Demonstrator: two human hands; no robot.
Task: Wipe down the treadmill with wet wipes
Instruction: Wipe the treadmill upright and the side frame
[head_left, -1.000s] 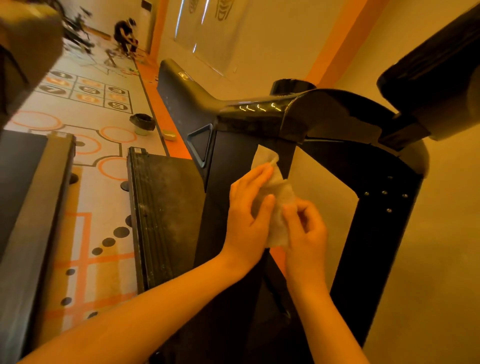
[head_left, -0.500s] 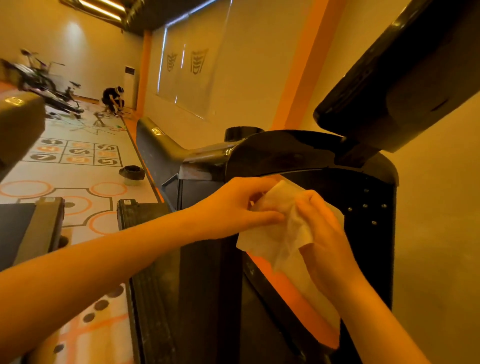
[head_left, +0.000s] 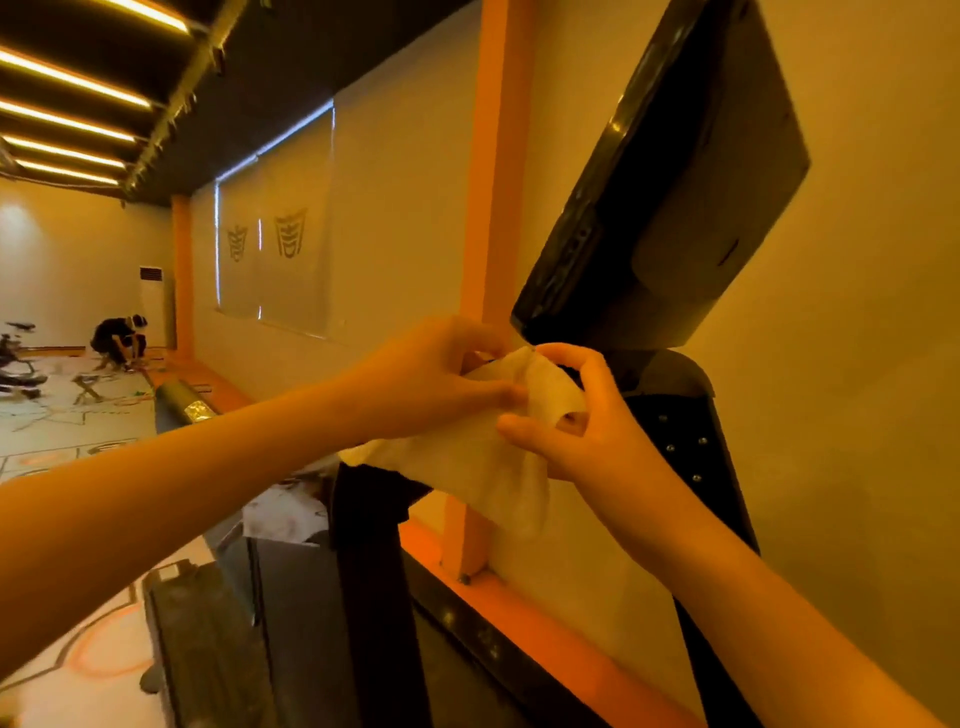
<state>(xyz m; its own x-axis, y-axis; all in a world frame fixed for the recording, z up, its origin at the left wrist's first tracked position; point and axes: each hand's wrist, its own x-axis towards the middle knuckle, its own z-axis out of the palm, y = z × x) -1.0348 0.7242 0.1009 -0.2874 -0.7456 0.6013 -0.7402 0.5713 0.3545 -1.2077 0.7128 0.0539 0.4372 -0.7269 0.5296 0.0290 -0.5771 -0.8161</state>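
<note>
Treadmill (head_left: 691, 457) fills the right half of my view, and I see its black upright with small screws standing close against the wall (head_left: 857, 364). Both arms reach in from the lower edge and meet in front of the top of the frame. My left hand (head_left: 436, 379) comes in from the left with the wrist level and the fingers curled, and it pinches the upper edge of the wipe (head_left: 483, 467) between thumb and fingertips. My right hand (head_left: 587, 431) comes up from the lower right with the fingers hooked over the top of the cloth and the thumb pressed against its front, so it grips the wipe too. The wipe is stretched between the two hands at its top. The rest hangs loose and creased below them, in front of the gap between the uprights. I cannot tell whether it touches the frame.

The tilted screen (head_left: 675, 182) leans out overhead, with its lower corner just above my fingers. The right upright is just behind my right wrist. The wall sits near behind the frame, so there is little room on that side. To the left there is more room, past the glossy handrail (head_left: 182, 405) and out over the marked floor (head_left: 62, 415). Far down the hall a person (head_left: 117, 340) crouches.
</note>
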